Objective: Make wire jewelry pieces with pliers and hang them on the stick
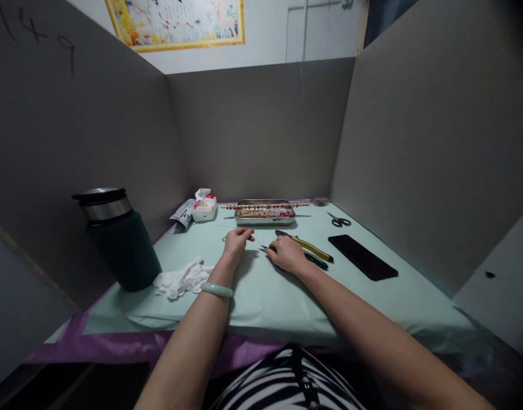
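Note:
My left hand (238,242), with a pale green bangle (217,290) on its wrist, is closed in a pinch on a fine wire or thread. The strand's thin line runs down towards my right hand (286,253). That hand is curled over dark-green-handled pliers (317,261); their pointed tip shows at its left and their handles at its right, while the middle is hidden. Yellow-handled pliers (315,249) lie just beyond. Behind both hands stands a metal tray (265,221) of small beads, with a beaded stick (302,204) laid across it.
A dark green bottle (123,247) stands at the left beside a crumpled white cloth (182,279). Farther back are a white box (204,209) and a packet (183,214). Scissors (340,220) and a black phone (363,257) lie at the right. Grey partitions (261,131) enclose the table.

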Available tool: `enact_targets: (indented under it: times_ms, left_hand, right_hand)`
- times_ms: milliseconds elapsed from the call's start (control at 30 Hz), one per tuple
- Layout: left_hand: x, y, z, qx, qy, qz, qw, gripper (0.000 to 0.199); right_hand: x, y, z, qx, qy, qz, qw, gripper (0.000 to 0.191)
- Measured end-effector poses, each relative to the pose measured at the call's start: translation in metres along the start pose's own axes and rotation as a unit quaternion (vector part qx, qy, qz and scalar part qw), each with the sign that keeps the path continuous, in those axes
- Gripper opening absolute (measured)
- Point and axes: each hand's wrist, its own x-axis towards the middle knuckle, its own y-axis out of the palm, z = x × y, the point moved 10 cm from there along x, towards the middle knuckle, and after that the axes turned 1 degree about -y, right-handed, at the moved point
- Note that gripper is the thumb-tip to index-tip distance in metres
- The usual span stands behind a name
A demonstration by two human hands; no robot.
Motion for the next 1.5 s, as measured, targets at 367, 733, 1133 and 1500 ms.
enact_targets:
  times_ms: [367, 733, 1133, 1500]
  left_hand:
    - [-0.016, 0.041, -0.015, 0.069, 0.059, 0.142, 0.986, 0.015]
    - [-0.002, -0.009, -0.009, -0.069, 0.025, -0.056, 0.996, 0.039]
    - [-0.012, 0.031, 0.003, -0.136, -0.037, 0.124, 0.982, 0.041]
    - [-0.015, 0.03, -0.019, -0.1, 0.028, 0.141, 0.985, 0.033]
  right_hand:
    - [0.012, -0.007, -0.015, 0.302, 0.012, -0.046, 0.952, 0.023]
    - [0.014, -0.001, -0.04, 0.401, 0.104, -0.042, 0.909, 0.021]
    - [0.014, 0.009, -0.027, 0.428, 0.082, -0.049, 0.899, 0.023]
    - [0.0, 0.029, -0.003, 0.657, 0.134, 0.151, 0.726, 0.018]
